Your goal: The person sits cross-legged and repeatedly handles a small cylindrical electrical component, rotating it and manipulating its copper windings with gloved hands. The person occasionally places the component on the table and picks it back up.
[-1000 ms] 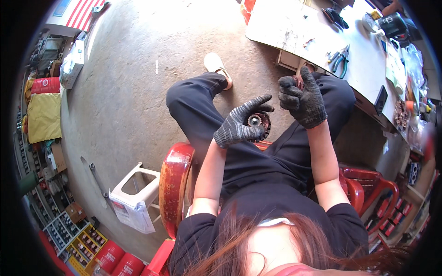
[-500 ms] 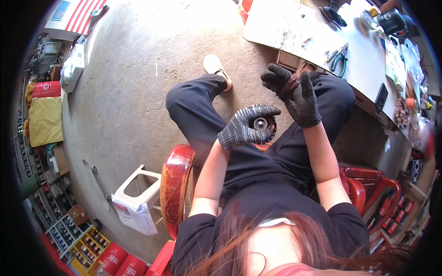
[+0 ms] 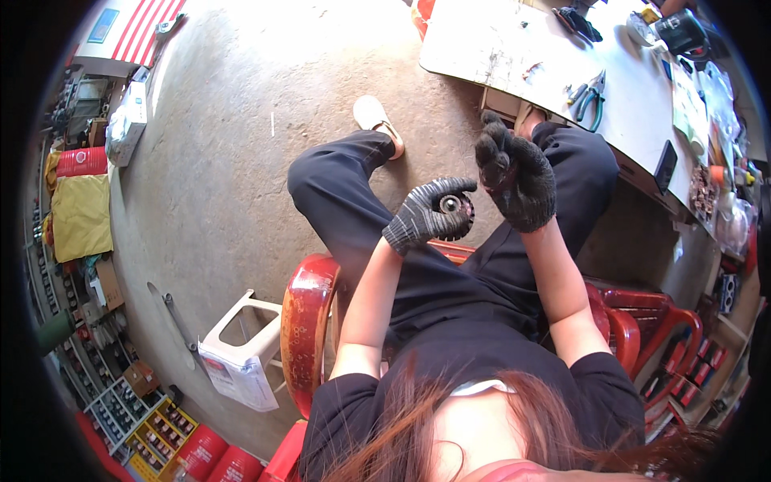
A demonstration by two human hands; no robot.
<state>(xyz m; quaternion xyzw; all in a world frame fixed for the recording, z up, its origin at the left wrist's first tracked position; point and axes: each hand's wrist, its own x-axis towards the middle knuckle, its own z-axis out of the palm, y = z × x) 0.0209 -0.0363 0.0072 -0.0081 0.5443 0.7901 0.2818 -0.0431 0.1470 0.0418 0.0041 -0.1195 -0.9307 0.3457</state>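
Head view: gloved left hand [image 3: 422, 217] clamped round gear-like metal part [image 3: 456, 210], near, over lap [image 3: 446, 281]; rim grip likely keeps hub [image 3: 451, 204] exposed. Right hand [image 3: 518, 183] just right, fingers curled, can't tell whether gripping anything. Pliers [image 3: 595, 91] far right on table [image 3: 478, 48], likely within reach.

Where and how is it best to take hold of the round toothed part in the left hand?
I would pinch the round part by the exposed right side of its toothed rim, coming from the person's right. The left hand wraps its left side, while that edge looks uncovered and faces the right hand; the teeth may help against slipping.
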